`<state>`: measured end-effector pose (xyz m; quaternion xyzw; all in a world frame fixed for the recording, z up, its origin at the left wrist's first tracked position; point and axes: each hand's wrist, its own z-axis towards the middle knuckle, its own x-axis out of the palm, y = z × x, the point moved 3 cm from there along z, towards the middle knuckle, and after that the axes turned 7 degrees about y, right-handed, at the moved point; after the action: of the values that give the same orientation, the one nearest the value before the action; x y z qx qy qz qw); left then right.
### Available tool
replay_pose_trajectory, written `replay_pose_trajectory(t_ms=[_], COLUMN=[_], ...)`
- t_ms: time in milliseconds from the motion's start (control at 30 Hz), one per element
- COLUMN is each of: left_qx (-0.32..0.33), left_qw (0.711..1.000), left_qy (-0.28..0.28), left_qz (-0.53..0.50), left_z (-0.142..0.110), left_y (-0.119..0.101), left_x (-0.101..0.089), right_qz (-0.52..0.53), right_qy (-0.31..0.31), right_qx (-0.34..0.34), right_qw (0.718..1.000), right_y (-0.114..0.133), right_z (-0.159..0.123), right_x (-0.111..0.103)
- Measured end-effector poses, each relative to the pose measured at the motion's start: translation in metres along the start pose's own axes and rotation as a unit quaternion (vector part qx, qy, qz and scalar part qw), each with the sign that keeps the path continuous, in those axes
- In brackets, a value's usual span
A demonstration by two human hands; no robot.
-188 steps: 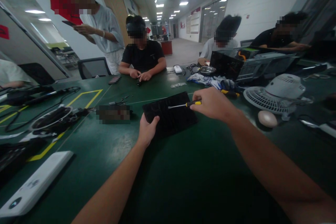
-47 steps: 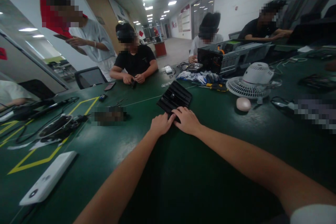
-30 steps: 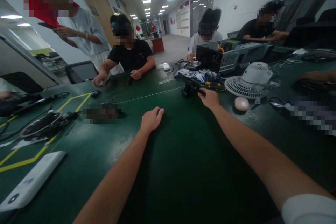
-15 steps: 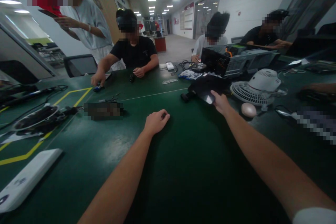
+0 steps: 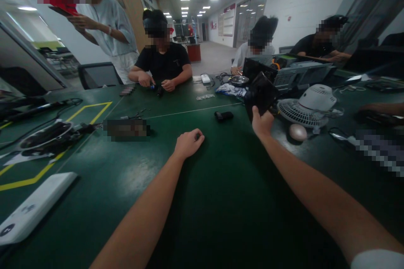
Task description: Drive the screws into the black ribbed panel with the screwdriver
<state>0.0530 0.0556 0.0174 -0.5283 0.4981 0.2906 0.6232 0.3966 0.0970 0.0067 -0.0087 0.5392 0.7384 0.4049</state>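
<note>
My left hand [image 5: 189, 143] rests on the green table [image 5: 221, 201], its fingers curled round a small dark object [image 5: 197, 136] that mostly hides in the grip. Farther right, my right hand [image 5: 262, 124] pinches the near edge of a black, bag-like thing [image 5: 262, 90], thumb on top. That black thing is tilted up off the table, and its exact kind is unclear. Between the two hands, a small black object [image 5: 224, 116] lies by itself on the tabletop.
A white fan [image 5: 311, 103] and a pale computer mouse [image 5: 297, 133] sit right of my right hand. Behind are a metal computer case [image 5: 299, 73] and a crumpled bag [image 5: 231, 90]. A white device [image 5: 34, 206] lies at left. Across the table, people sit; one person [image 5: 109, 29] stands.
My right hand has raised and tilted the black bag-like thing, uncovering the small black object on the table. My left hand stays put. The seated person opposite has drawn a hand back inward.
</note>
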Motion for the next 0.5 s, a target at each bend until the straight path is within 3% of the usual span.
replay_pose_trajectory(t_ms=[100,233,333,400,500], left_qx=[0.000,0.006,0.002,0.004,0.037], left_qw=[1.000,0.997,0.986,0.953,0.876], left_qy=[-0.013,-0.037,-0.071,-0.089,-0.105], left_qz=[-0.013,-0.061,-0.153,-0.290,-0.470], left_z=[0.001,0.000,-0.003,-0.005,-0.010], left_y=[0.001,0.002,0.000,-0.006,-0.021], left_x=[0.001,0.001,-0.001,-0.003,-0.003], right_qz=[-0.036,-0.065,-0.077,-0.085,-0.098], right_qy=[0.040,0.135,0.207,0.242,0.283], right_qx=[-0.060,-0.136,-0.179,-0.194,-0.201], right_qw=[0.997,0.979,0.959,0.947,0.933], right_y=[0.030,0.068,0.091,0.103,0.113], right_z=[-0.025,-0.070,-0.100,-0.113,-0.121], right_x=[0.006,0.028,0.048,0.057,0.065])
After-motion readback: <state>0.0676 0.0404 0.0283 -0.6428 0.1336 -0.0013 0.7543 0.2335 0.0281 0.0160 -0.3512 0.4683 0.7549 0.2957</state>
